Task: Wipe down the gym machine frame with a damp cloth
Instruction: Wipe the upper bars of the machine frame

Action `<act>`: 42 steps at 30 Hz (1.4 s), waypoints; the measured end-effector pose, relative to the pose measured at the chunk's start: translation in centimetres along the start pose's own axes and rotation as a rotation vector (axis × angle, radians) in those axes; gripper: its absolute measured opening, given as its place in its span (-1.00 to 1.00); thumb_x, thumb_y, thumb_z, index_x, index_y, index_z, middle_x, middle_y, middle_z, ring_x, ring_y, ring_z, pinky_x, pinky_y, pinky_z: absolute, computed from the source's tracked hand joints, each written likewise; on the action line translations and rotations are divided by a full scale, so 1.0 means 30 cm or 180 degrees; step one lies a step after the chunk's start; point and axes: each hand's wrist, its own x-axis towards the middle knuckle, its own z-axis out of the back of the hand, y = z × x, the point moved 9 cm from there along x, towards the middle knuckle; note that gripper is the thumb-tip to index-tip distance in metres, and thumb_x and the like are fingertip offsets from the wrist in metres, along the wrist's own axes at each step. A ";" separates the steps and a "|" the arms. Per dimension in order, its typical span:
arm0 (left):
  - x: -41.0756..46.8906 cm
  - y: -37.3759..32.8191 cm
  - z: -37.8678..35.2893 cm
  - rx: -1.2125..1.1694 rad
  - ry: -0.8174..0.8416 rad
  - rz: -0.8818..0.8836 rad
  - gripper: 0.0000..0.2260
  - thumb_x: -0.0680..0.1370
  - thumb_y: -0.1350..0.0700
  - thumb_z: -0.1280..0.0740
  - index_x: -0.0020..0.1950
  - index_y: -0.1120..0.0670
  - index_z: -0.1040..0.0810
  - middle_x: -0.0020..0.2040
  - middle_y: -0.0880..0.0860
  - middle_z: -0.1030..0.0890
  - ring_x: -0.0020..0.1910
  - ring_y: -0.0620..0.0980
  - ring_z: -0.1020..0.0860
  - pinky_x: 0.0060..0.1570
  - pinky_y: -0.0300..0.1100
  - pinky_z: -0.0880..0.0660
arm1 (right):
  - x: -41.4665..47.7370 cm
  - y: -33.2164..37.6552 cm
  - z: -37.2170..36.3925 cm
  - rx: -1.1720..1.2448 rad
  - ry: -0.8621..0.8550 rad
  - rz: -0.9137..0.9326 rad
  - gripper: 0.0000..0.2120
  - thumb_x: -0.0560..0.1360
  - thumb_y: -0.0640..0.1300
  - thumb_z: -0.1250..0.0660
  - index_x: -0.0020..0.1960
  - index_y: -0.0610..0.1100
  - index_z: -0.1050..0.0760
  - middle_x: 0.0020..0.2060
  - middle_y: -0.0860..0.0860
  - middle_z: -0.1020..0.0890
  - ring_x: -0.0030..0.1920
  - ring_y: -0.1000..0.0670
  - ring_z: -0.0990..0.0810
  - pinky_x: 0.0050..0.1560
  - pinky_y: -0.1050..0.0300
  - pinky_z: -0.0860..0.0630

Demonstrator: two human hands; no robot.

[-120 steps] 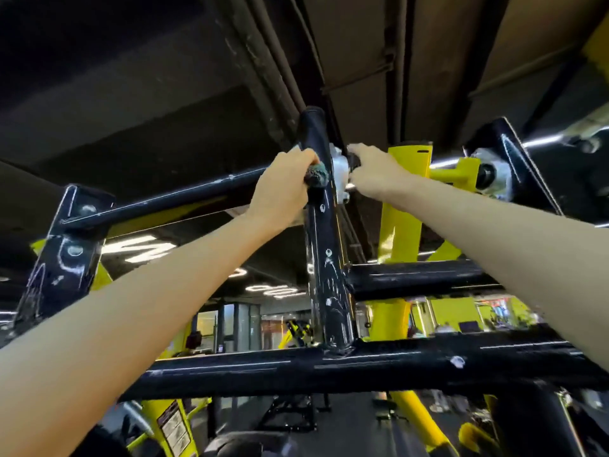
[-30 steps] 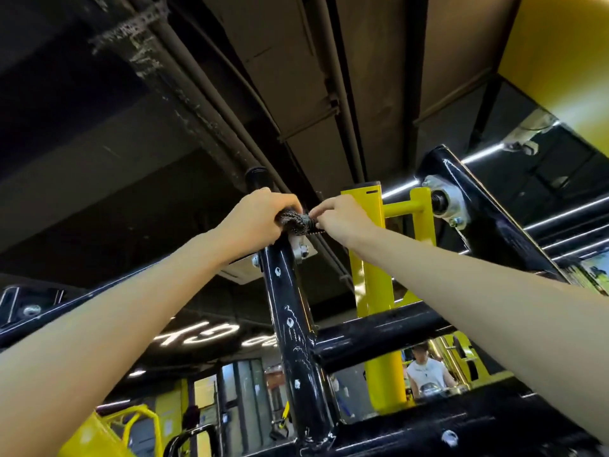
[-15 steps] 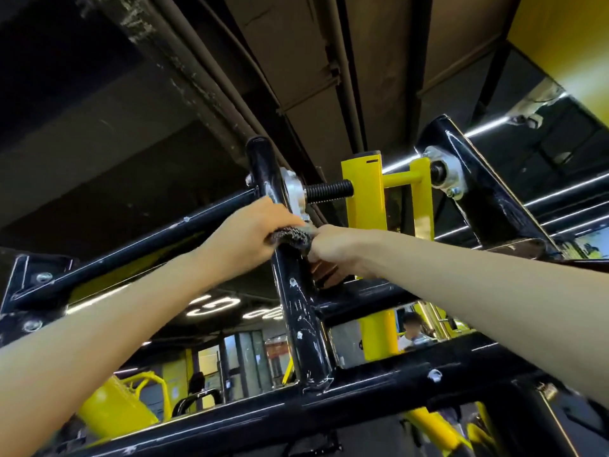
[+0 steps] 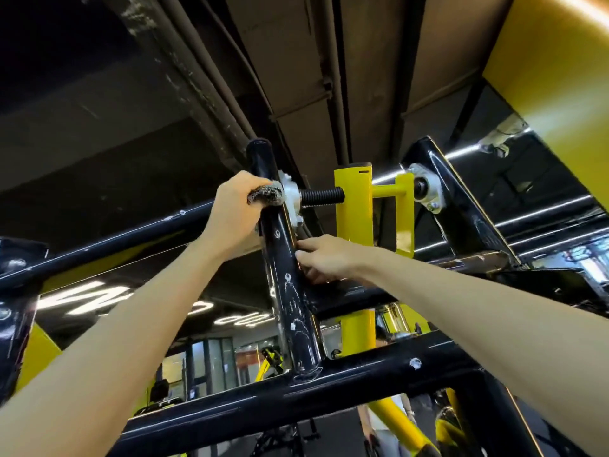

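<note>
The gym machine frame is black steel; its scuffed upright post (image 4: 290, 311) rises in the middle of the view from a cross beam (image 4: 329, 390). My left hand (image 4: 234, 212) grips a dark, speckled damp cloth (image 4: 265, 195) and presses it against the upper part of the post, beside a silver bearing mount (image 4: 291, 192). My right hand (image 4: 324, 257) sits lower on the right side of the post, fingers wrapped toward its back; the fingertips are hidden behind the steel.
A threaded black rod (image 4: 321, 195) runs from the mount to a yellow bracket (image 4: 354, 206). A second black angled post (image 4: 461, 206) stands to the right. A long black bar (image 4: 99, 245) slants off left. Ceiling pipes run overhead; people and yellow machines are below.
My left hand has carried the cloth up the post to the bearing mount. My right hand has let go of the cloth and now sits lower on the post.
</note>
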 end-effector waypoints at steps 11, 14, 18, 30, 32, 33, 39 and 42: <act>0.001 0.028 0.007 0.0125 0.0218 -0.0178 -0.68 0.49 0.38 -0.32 0.21 0.17 -0.59 0.03 0.05 -0.59 0.08 0.02 -0.55 0.18 -0.01 -0.48 | -0.018 0.019 0.011 -0.0558 -0.0345 0.0011 -0.59 0.68 -0.13 -0.02 0.52 -0.08 -0.24 0.39 -0.14 -0.43 0.21 -0.06 -0.49 0.13 0.22 -0.37; 0.002 -0.005 -0.014 0.0380 0.0185 -0.0171 -0.72 0.51 0.32 -0.33 0.18 0.12 -0.61 0.00 0.08 -0.57 0.04 0.06 -0.54 0.13 -0.02 -0.47 | -0.008 0.013 0.008 -0.0542 -0.0392 -0.0015 -0.57 0.66 -0.21 -0.05 0.51 -0.07 -0.24 0.39 -0.15 -0.43 0.27 -0.10 -0.46 0.10 0.25 -0.35; -0.162 -0.121 -0.052 0.0475 0.0778 -0.1021 -0.70 0.45 0.33 -0.40 0.16 0.11 -0.63 -0.06 0.06 -0.58 -0.10 0.00 -0.47 -0.03 -0.08 -0.46 | 0.007 -0.001 0.008 -0.0647 -0.0422 -0.0041 -0.58 0.64 -0.24 -0.09 0.48 -0.09 -0.29 0.33 -0.20 -0.47 0.18 -0.13 -0.50 -0.04 0.24 -0.43; -0.264 -0.120 -0.034 -0.0025 0.0793 -0.0754 -0.69 0.44 0.38 -0.39 0.15 0.17 -0.62 -0.07 0.10 -0.59 -0.07 0.03 -0.54 -0.01 -0.08 -0.50 | -0.025 -0.016 -0.010 -0.0651 -0.0288 -0.0139 -0.72 0.61 -0.28 -0.10 0.21 -0.15 -0.52 0.09 -0.10 -0.60 0.12 -0.11 -0.53 0.02 0.19 -0.47; -0.200 -0.040 -0.006 -0.0226 0.0482 -0.0339 -0.71 0.44 0.38 -0.40 0.14 0.18 -0.61 -0.04 0.08 -0.60 -0.04 -0.01 -0.55 0.04 -0.07 -0.52 | -0.040 -0.015 -0.020 -0.0607 -0.0193 -0.0113 -0.68 0.60 -0.29 -0.12 0.26 -0.16 -0.53 0.17 -0.11 -0.60 0.20 -0.11 -0.52 0.24 0.07 -0.43; -0.169 -0.005 -0.003 -0.0229 0.0308 -0.0096 -0.74 0.44 0.36 -0.41 0.11 0.17 -0.60 -0.03 0.06 -0.60 -0.03 -0.02 -0.55 0.06 -0.07 -0.50 | -0.047 -0.013 -0.022 -0.0574 -0.0199 -0.0115 -0.68 0.60 -0.28 -0.13 0.27 -0.15 -0.54 0.18 -0.11 -0.60 0.21 -0.10 -0.52 0.25 0.07 -0.42; -0.296 -0.100 -0.024 -0.0084 0.0341 -0.0227 -0.78 0.41 0.43 -0.33 -0.02 0.20 -0.54 -0.10 0.06 -0.53 -0.10 0.03 -0.50 -0.08 -0.08 -0.46 | -0.044 0.001 -0.026 -0.0736 -0.0275 -0.0063 -0.67 0.60 -0.26 -0.14 0.31 -0.13 -0.51 0.03 -0.09 -0.60 -0.06 0.02 -0.48 -0.22 0.33 -0.36; -0.255 -0.059 -0.019 -0.0112 0.0467 -0.0178 -0.76 0.43 0.43 -0.33 0.03 0.21 -0.56 -0.06 0.08 -0.55 -0.04 0.04 -0.52 -0.01 -0.08 -0.48 | -0.056 -0.001 -0.023 -0.0748 -0.0357 -0.0053 -0.62 0.62 -0.27 -0.12 0.38 -0.09 -0.45 -0.04 -0.04 -0.62 -0.14 0.06 -0.52 -0.30 0.48 -0.33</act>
